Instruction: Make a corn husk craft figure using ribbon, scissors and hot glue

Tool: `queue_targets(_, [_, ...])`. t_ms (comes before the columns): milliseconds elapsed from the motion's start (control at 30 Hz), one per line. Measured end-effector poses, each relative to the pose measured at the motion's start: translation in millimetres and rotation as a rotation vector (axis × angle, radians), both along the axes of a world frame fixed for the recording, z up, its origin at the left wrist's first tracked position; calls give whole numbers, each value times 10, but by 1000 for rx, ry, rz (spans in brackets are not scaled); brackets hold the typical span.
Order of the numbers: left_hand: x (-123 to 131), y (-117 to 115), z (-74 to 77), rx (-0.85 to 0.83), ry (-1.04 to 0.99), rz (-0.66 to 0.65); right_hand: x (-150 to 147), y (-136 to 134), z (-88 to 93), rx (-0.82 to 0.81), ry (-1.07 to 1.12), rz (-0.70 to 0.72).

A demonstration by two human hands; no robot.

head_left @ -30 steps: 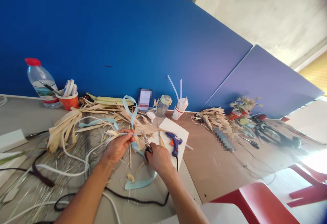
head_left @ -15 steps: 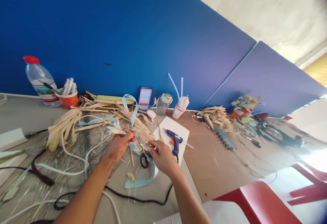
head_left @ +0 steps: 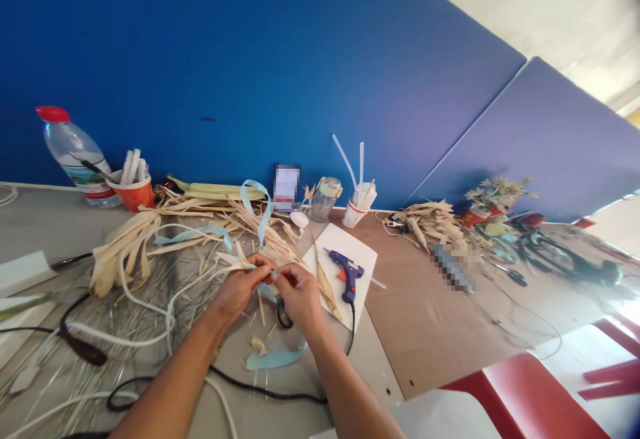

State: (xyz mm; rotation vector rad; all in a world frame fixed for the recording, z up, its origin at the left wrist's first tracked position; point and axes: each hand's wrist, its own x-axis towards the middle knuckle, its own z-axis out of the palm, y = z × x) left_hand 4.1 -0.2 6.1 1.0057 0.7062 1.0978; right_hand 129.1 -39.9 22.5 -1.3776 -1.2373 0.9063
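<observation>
My left hand (head_left: 240, 287) is pinched on a small bundle of pale dried husk strips (head_left: 231, 260) wrapped with light blue ribbon. My right hand (head_left: 299, 295) meets it, fingertips closed on the blue ribbon end at the same spot. Black-handled scissors (head_left: 283, 313) lie on the table just under my right hand, partly hidden. A cut piece of blue ribbon (head_left: 273, 359) lies nearer me. A blue hot glue gun (head_left: 346, 271) rests on a white sheet (head_left: 361, 252) just right of my hands.
Heaps of dried husk (head_left: 165, 225) cover the table's left and back. A water bottle (head_left: 73, 155), an orange cup (head_left: 134, 193), a glass jar (head_left: 325, 199) and a cup of glue sticks (head_left: 359, 209) stand along the blue partition. Black and white cables (head_left: 150, 339) loop near me. A red chair (head_left: 520, 399) is at lower right.
My right hand has let go of the scissors, which now lie on the table, and moved up-left to join my left hand on the ribbon.
</observation>
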Motion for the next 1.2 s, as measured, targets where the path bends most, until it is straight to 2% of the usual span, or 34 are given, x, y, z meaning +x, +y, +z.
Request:
queue_targets(167, [24, -19, 16, -48, -12, -23, 1, 16, -40, 24, 150, 5])
queue_targets(333, [51, 0, -73, -91, -68, -56, 4, 32, -73, 38, 233, -56])
queue_targets(500, [99, -7, -64, -143, -111, 19, -23, 49, -150, 95, 180, -94])
queue_targets(667, [94, -7, -18, -96, 5, 61, -59, 48, -194, 136, 50, -119])
queue_targets(767, [94, 9, -47, -49, 84, 75, -65, 48, -203, 133, 19, -125])
queue_targets(900, [112, 32, -107, -52, 85, 91, -43, 54, -212, 240, -86, -137])
queue_targets(1067, [104, 41, -134, -7, 130, 67, -26, 25, -184, 344, -182, -96])
queue_targets(1200, [98, 24, -79, -67, 63, 112, 13, 0, -109, 334, -105, -121])
